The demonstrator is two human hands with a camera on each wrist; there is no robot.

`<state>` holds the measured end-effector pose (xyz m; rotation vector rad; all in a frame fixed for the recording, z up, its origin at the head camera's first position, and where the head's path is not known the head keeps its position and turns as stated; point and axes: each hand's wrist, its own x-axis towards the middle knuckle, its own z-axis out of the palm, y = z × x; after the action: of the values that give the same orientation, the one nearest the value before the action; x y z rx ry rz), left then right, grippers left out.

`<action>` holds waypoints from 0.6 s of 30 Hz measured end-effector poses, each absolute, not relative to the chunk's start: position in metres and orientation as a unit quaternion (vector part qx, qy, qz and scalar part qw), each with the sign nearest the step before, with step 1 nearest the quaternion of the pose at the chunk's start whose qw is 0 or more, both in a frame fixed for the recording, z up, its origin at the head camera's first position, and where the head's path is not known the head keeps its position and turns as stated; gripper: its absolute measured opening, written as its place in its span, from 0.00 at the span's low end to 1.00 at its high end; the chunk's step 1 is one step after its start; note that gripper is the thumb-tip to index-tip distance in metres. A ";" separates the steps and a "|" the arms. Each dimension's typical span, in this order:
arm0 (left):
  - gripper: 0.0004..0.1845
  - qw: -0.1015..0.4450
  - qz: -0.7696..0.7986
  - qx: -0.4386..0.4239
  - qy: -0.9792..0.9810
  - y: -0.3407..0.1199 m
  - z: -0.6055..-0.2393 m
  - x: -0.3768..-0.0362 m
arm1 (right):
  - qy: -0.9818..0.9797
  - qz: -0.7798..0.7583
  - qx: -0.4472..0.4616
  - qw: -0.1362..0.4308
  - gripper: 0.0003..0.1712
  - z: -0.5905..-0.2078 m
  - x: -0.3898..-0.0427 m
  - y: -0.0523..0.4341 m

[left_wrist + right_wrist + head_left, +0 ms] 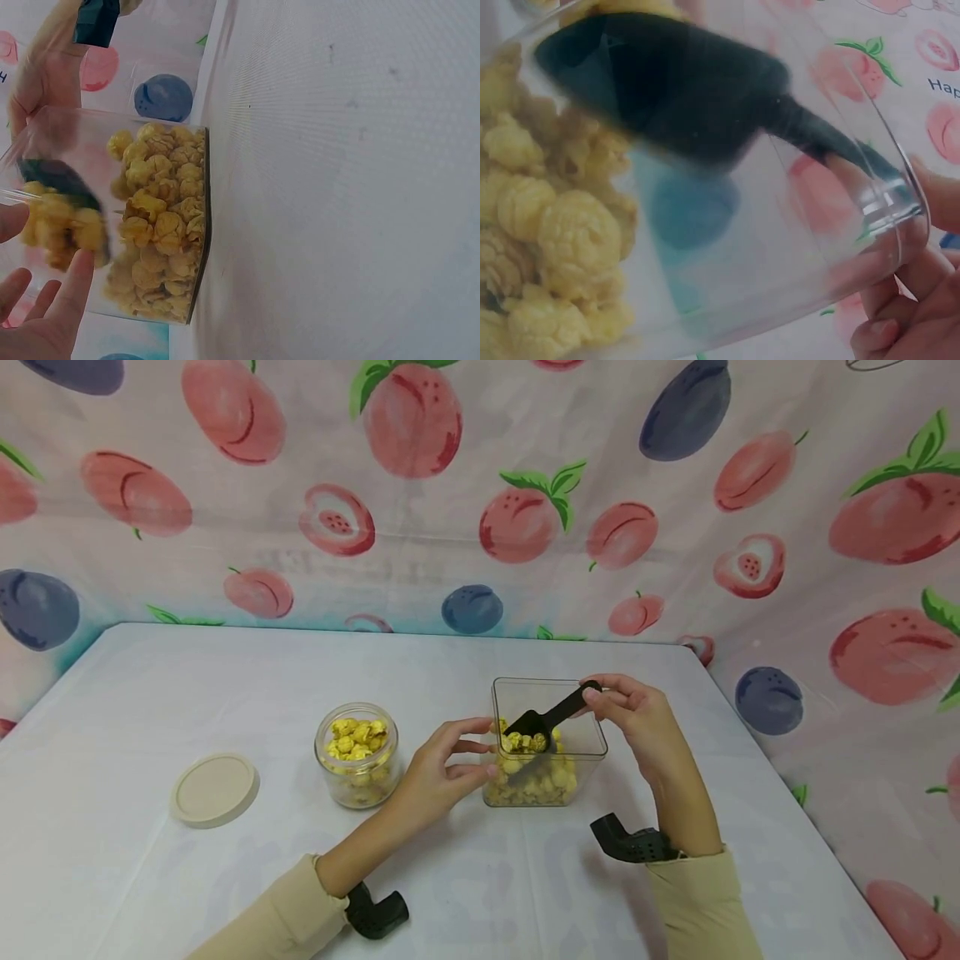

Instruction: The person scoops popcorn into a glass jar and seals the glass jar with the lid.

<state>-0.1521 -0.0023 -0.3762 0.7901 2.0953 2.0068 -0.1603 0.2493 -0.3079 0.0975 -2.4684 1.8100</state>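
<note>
In the head view my right hand (pixel 633 714) pinches the handle end of a black scoop (pixel 567 706). The scoop's bowl is inside a clear square container (pixel 592 750), carrying some yellow popcorn (pixel 525 742). More popcorn fills the container's lower part, seen through its wall in the left wrist view (pixel 166 217). My left hand (pixel 442 768) is at the container's left side, fingers extended, the fingertips touching or very near the wall. In the right wrist view the scoop (pixel 667 90) shows dark through the plastic, above the popcorn.
Left of the container stands a round clear jar (pixel 358 793) with popcorn inside, its top uncovered. A cream round lid (pixel 215 789) lies flat farther left on the white table (pixel 465 893). A fruit-print cloth (pixel 420 585) hangs behind and at the right.
</note>
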 end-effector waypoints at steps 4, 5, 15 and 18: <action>0.29 0.070 0.665 0.262 0.696 -0.002 -0.376 -0.152 | -0.778 0.626 0.014 0.050 0.12 -0.308 -0.161 0.249; 0.29 0.070 0.665 0.261 0.696 -0.002 -0.376 -0.153 | -0.771 0.634 0.010 0.052 0.10 -0.308 -0.161 0.249; 0.28 0.069 0.664 0.263 0.696 -0.003 -0.377 -0.153 | -0.738 0.675 0.003 0.017 0.05 -0.306 -0.161 0.256; 0.28 0.068 0.663 0.262 0.698 -0.003 -0.377 -0.153 | -0.735 0.678 0.002 0.000 0.06 -0.306 -0.161 0.257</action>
<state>-0.1533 -0.0026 -0.3770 0.7890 2.1020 1.9974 -0.1611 0.2571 -0.3059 0.0070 -2.3088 2.1292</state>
